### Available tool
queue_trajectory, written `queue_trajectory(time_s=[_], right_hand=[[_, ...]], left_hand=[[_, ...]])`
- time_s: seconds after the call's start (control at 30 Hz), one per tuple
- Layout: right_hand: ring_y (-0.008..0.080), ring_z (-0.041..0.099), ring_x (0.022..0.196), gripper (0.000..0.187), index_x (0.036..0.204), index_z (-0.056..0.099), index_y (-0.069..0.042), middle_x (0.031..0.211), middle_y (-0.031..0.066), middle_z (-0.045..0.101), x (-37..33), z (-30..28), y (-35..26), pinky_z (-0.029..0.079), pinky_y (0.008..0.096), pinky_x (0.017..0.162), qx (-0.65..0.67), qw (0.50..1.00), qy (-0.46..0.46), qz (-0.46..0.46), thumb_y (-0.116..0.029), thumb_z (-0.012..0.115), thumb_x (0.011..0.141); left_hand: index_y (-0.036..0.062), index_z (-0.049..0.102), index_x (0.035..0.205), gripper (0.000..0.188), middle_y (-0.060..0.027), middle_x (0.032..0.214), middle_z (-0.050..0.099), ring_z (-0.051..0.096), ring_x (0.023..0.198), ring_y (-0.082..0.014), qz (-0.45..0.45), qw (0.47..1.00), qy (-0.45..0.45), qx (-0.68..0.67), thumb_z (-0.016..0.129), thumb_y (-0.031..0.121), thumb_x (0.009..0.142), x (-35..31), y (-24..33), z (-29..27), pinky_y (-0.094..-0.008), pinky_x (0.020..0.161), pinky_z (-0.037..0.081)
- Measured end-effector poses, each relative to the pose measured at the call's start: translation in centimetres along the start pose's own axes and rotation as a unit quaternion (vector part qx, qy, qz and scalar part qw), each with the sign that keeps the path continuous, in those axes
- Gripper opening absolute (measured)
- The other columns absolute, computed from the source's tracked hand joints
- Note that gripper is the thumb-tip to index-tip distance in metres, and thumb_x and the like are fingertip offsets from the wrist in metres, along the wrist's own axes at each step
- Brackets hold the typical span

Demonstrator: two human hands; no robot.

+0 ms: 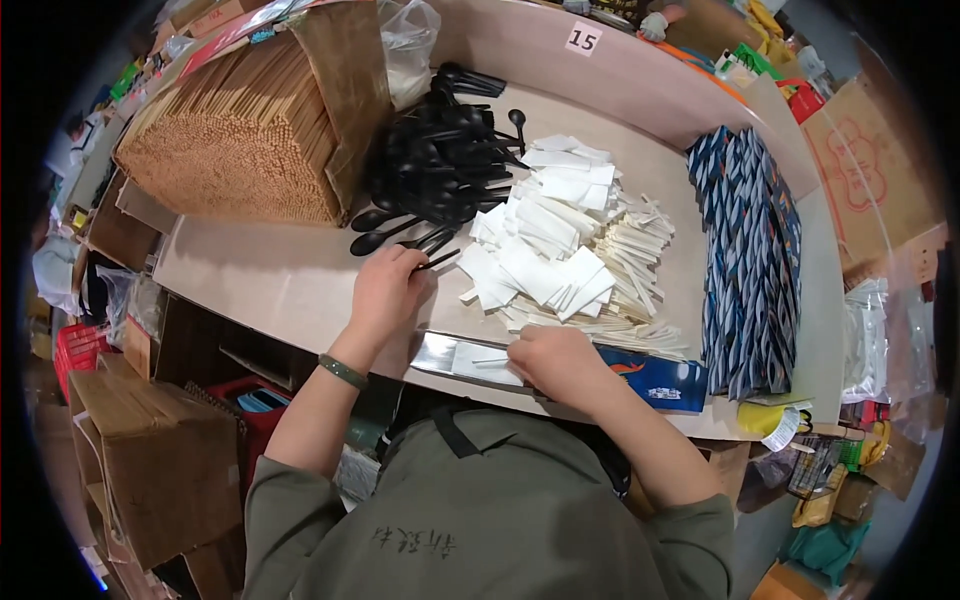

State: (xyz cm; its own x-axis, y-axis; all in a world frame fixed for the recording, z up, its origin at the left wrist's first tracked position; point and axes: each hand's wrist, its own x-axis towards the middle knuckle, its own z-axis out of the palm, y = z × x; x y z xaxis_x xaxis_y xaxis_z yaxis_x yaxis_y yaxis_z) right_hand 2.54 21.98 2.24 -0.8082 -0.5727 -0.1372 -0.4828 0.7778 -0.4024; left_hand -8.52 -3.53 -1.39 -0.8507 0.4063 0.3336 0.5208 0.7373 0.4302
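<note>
**Spoon pickup and sleeve loading at the packing table**

Nearest the body, the right hand rested on an open blue sleeve at the table's near edge, fingers curled down over a white napkin and a thin toothpick lying at the sleeve's mouth. Whether the fingertips pinched the napkin could not be told. The left hand lay just beyond, fingers closed narrowly around the handle end of a black plastic spoon at the foot of the spoon pile.

To do this step well, the left hand needed to draw out one spoon only, by the handle, without dragging its neighbours. The right hand needed to keep the sleeve mouth flat and open.

Farther out lay loose folded napkins and wrapped toothpicks. A row of empty sleeves stood to the right, and a chopstick bundle at far left.
</note>
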Motion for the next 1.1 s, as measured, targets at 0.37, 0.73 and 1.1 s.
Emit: queue_trajectory(time_s=[0.37,0.73,1.1], right_hand=[[0.0392,0.065,0.098,0.033,0.100,0.059,-0.004,0.114,0.0178,0.063,-2.4,-0.9,-2.8,0.053,0.0471,0.080,0.094,0.984,0.078,0.128,-0.019,0.079,0.078],[0.0385,0.054,0.123,0.048,0.124,0.064,-0.013,0.133,0.0203,0.056,-5.9,6.7,2.0,0.043,0.0529,0.102,0.028,0.960,0.279,-0.001,-0.020,0.073,0.077],[0.0310,0.049,0.135,0.046,0.134,0.060,-0.016,0.141,0.0067,0.057,-5.1,7.7,0.9,0.039,0.0616,0.104,-0.061,0.972,0.222,-0.038,-0.020,0.066,0.089]], left_hand=[[0.0031,0.066,0.095,0.008,-0.0100,0.084,0.062,0.061,0.073,-0.0239,-0.044,0.969,-0.077,-0.229,0.071,0.006,0.089,-4.8,6.6,-2.1,-0.0310,0.065,0.048],[0.0095,0.064,0.080,0.017,-0.0118,0.080,0.063,0.062,0.080,-0.0321,0.091,0.963,-0.186,-0.170,0.078,0.017,0.076,-3.3,8.8,2.1,-0.0409,0.070,0.049],[0.0075,0.067,0.086,0.007,-0.0118,0.077,0.065,0.065,0.078,-0.0350,-0.024,0.940,0.295,0.173,0.069,0.009,0.079,13.2,-1.0,-17.8,-0.0464,0.068,0.053]])
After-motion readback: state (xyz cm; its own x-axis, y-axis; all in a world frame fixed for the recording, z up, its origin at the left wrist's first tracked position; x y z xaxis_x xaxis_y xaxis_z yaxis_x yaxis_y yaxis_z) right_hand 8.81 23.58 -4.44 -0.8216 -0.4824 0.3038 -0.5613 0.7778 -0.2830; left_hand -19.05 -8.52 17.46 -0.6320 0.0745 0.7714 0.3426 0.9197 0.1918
